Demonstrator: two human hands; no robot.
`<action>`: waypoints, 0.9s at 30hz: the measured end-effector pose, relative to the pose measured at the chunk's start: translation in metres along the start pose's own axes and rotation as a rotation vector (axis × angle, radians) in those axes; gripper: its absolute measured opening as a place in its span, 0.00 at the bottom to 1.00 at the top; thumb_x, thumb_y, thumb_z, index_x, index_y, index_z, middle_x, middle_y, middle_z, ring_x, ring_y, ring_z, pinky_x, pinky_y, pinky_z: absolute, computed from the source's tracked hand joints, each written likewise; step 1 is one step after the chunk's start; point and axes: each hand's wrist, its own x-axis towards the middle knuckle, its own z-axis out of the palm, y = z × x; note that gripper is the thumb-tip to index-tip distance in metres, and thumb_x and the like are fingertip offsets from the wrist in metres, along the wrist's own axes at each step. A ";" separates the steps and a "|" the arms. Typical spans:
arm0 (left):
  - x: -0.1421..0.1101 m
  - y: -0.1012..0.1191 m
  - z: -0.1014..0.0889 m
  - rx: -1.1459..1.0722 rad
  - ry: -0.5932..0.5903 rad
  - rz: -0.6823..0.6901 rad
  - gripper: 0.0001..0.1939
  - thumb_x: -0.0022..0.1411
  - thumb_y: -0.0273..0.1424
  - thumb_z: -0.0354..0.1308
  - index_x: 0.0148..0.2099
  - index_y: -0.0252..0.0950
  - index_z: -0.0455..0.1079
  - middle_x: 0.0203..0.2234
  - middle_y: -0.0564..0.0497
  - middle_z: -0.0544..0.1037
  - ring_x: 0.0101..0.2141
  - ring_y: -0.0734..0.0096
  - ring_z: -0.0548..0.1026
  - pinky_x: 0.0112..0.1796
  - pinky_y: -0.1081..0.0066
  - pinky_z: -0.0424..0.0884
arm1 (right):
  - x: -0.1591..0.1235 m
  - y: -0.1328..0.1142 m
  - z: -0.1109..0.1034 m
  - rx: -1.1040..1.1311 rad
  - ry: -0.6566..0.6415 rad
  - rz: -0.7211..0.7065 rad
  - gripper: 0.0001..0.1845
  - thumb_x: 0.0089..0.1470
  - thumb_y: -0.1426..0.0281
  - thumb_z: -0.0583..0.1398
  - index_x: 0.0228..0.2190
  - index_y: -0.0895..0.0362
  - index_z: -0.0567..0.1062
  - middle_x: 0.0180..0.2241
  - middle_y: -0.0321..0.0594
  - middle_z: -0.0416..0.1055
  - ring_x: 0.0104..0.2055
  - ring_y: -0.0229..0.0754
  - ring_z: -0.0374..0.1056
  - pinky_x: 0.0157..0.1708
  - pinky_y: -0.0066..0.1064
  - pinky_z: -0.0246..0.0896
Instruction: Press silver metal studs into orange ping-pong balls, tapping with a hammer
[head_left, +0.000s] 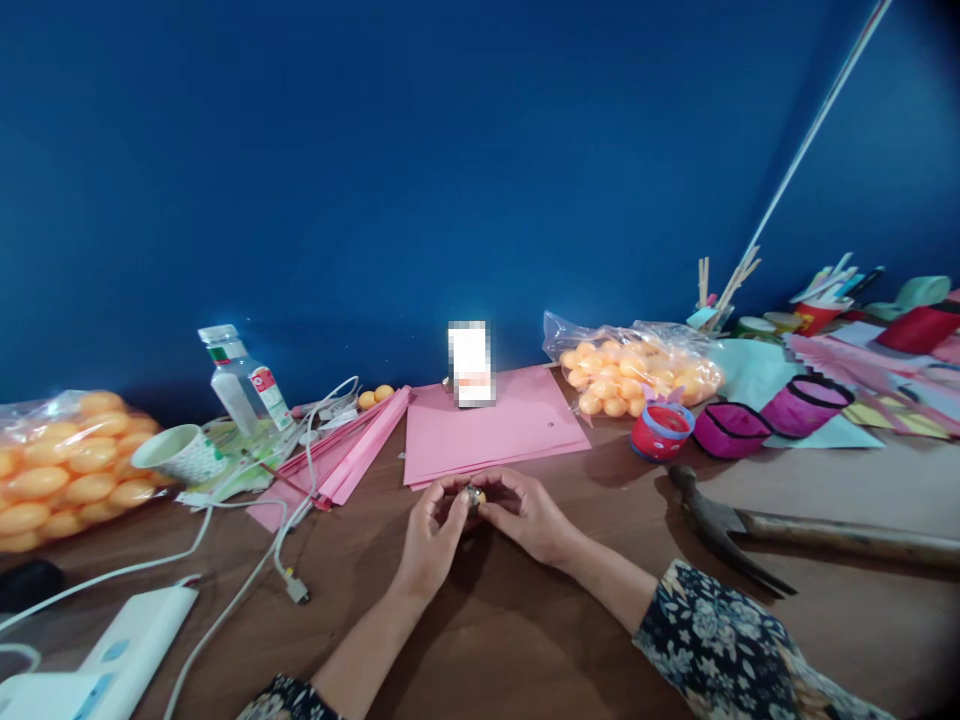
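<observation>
My left hand (433, 530) and my right hand (525, 512) meet over the brown table (495, 620), just in front of a stack of pink paper (487, 425). Both pinch a small round object (475, 495), yellowish with a dark metallic part, held between the fingertips of the two hands. What exactly it is stays too small to make out. A hammer (750, 535) lies on the table to the right of my right hand.
Bags of orange balls sit at far left (60, 465) and back right (637, 375). A plastic bottle (244, 385), paper cup (180, 452), white cables and a power strip (112, 650) crowd the left. Red and magenta paper baskets (731, 428) and craft scraps fill the right.
</observation>
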 end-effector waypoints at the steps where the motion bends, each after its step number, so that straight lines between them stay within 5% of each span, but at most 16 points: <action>1: 0.000 0.001 0.000 0.005 -0.001 0.003 0.13 0.54 0.35 0.55 0.40 0.35 0.67 0.35 0.49 0.75 0.35 0.69 0.74 0.36 0.70 0.72 | 0.000 0.001 0.000 0.007 0.011 -0.001 0.13 0.47 0.68 0.60 0.38 0.58 0.70 0.39 0.42 0.71 0.42 0.42 0.68 0.43 0.36 0.64; 15: 0.000 0.000 0.001 0.046 0.018 0.025 0.12 0.53 0.35 0.56 0.39 0.34 0.67 0.31 0.50 0.76 0.31 0.70 0.75 0.34 0.71 0.72 | 0.002 0.003 -0.001 0.047 0.014 0.010 0.15 0.46 0.66 0.61 0.37 0.59 0.70 0.36 0.41 0.72 0.39 0.41 0.68 0.41 0.35 0.64; 27: -0.002 -0.003 -0.001 -0.020 -0.031 -0.002 0.19 0.55 0.37 0.54 0.46 0.32 0.66 0.41 0.44 0.75 0.40 0.61 0.74 0.40 0.64 0.72 | 0.001 -0.001 -0.002 0.093 0.044 0.034 0.13 0.48 0.64 0.59 0.36 0.57 0.70 0.36 0.40 0.72 0.38 0.39 0.68 0.37 0.31 0.65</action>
